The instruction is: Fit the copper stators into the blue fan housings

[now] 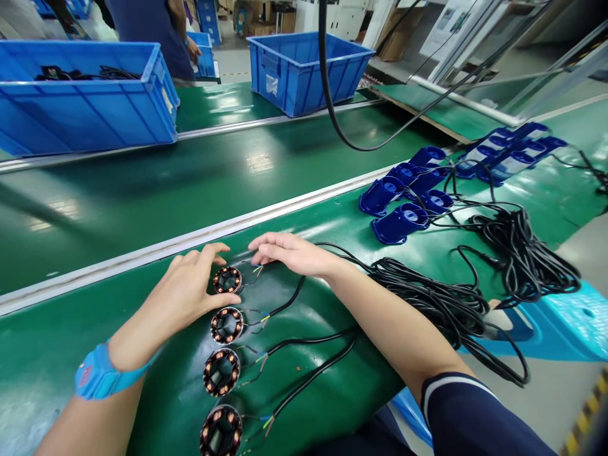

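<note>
Four-fingered reach of my left hand [187,288] curves around the farthest stator [227,280], a ring of copper windings; thumb and fingers are apart. My right hand [289,252] is closed at that stator's black cable, just behind its thin coloured wires [258,271]; the palm hides the cable's end. Closer to me, a second stator [227,325], a third stator [221,372] and a nearest stator [221,430] stand in a row on the green work surface [171,392]. Each has thin wires joined to a black cable [308,338] leading right.
Coiled black cables [427,297] lie under and beyond my right forearm. Several blue housings [401,223] with cables stand at the right. Behind the white rail [142,253] are a blue bin [85,117] and another blue bin [304,76]. A person [147,38] stands beyond.
</note>
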{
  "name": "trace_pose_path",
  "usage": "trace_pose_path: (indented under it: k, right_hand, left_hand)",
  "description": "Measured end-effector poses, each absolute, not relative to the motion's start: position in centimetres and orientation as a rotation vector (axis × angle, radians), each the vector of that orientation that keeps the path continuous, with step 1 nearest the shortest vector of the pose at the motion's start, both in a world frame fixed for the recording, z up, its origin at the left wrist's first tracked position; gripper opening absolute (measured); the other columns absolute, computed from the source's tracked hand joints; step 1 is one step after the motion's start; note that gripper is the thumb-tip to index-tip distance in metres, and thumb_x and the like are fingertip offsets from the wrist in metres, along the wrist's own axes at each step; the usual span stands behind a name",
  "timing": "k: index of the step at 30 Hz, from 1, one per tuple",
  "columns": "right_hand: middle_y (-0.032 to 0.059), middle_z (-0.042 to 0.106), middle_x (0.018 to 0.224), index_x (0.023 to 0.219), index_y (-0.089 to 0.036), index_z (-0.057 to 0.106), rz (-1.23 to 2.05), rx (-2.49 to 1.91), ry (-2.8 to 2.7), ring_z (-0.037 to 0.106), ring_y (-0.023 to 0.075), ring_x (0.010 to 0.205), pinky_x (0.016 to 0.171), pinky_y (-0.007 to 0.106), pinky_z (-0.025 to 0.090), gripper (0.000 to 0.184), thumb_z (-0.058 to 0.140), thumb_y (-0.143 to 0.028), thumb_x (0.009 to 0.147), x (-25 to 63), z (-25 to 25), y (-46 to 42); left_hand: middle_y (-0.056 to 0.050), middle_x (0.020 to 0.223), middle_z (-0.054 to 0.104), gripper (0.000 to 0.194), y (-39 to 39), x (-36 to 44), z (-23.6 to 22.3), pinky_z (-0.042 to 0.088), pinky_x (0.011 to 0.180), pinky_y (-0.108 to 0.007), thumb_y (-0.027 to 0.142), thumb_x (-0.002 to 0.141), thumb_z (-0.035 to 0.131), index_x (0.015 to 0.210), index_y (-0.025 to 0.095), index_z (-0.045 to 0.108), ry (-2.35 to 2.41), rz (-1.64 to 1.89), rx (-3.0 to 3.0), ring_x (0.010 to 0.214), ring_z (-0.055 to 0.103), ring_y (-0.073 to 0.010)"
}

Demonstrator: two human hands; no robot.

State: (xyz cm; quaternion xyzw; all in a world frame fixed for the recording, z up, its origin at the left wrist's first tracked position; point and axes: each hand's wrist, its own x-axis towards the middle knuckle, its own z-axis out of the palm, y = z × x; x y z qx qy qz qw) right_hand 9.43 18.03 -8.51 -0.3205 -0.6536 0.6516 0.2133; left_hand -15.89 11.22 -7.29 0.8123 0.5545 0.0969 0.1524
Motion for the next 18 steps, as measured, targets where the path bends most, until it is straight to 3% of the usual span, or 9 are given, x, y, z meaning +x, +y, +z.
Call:
trace_pose_path:
  k: [3,6,10,13,15,18]
  right_hand:
    - [0.0087,0.066,0.128,0.128,-0.017,0.06,1.35,-0.835,-1.951,0.06,0.0184,0.12,0.106,0.033,0.045,0.029,0.051,-0.032,0.104,12.6,-4.7,17.1]
    - [0.0082,0.06,0.138,0.138,-0.023,0.056,0.896,-0.926,-2.166,0.055,0.0232,0.129,0.111,0.038,0.043,0.04,0.056,-0.042,0.103,17.9,-1.3,14.3]
    - [0.0093,0.041,0.157,0.159,-0.03,0.03,0.468,-1.158,-2.633,0.039,0.0337,0.144,0.119,0.05,0.036,0.096,0.076,-0.064,0.082,26.5,-2.1,9.6]
    - [0.0129,0.032,0.162,0.163,-0.03,0.017,0.263,-1.487,-2.766,0.035,0.0421,0.146,0.116,0.062,0.036,0.118,0.085,-0.06,0.071,32.1,-6.2,7.2]
    - [0.017,0.039,0.157,0.163,-0.028,0.016,0.174,-1.692,-2.737,0.042,0.0438,0.14,0.112,0.064,0.039,0.117,0.083,-0.055,0.072,34.7,-8.9,6.5]
    - [0.0176,0.054,0.144,0.162,-0.023,0.017,0.229,-1.842,-2.634,0.058,0.0386,0.127,0.102,0.054,0.051,0.099,0.068,-0.055,0.084,36.9,-11.1,6.4]
  left_hand:
    - [-0.006,0.125,0.062,0.049,10.5,-17.6,-5.4,0.044,0.096,-0.046,0.069,0.087,0.063,0.117,0.031,0.055,1.503,0.368,2.478,0.115,0.058,-0.0318]
    - [-0.005,0.129,0.059,0.037,8.8,-18.3,-4.3,0.043,0.098,-0.05,0.066,0.094,0.053,0.11,0.034,0.062,1.483,0.377,2.603,0.117,0.055,-0.0315]
    - [-0.01,0.143,0.051,0.048,6.5,-17.3,-5.8,0.048,0.087,-0.056,0.067,0.094,0.051,0.127,0.032,0.06,1.585,0.191,2.652,0.12,0.052,-0.0383]
    - [-0.014,0.151,0.044,0.049,5.9,-16.3,-7.3,0.049,0.089,-0.058,0.057,0.095,0.052,0.133,0.025,0.056,1.614,0.139,2.623,0.126,0.047,-0.0397]
    - [-0.013,0.15,0.044,0.036,6.0,-16.1,-7.6,0.048,0.095,-0.058,0.046,0.095,0.052,0.124,0.024,0.059,1.587,0.153,2.587,0.129,0.045,-0.0376]
    - [-0.01,0.146,0.045,0.022,6.1,-16.5,-7.3,0.046,0.102,-0.055,0.036,0.092,0.053,0.108,0.025,0.063,1.518,0.152,2.53,0.131,0.043,-0.0339]
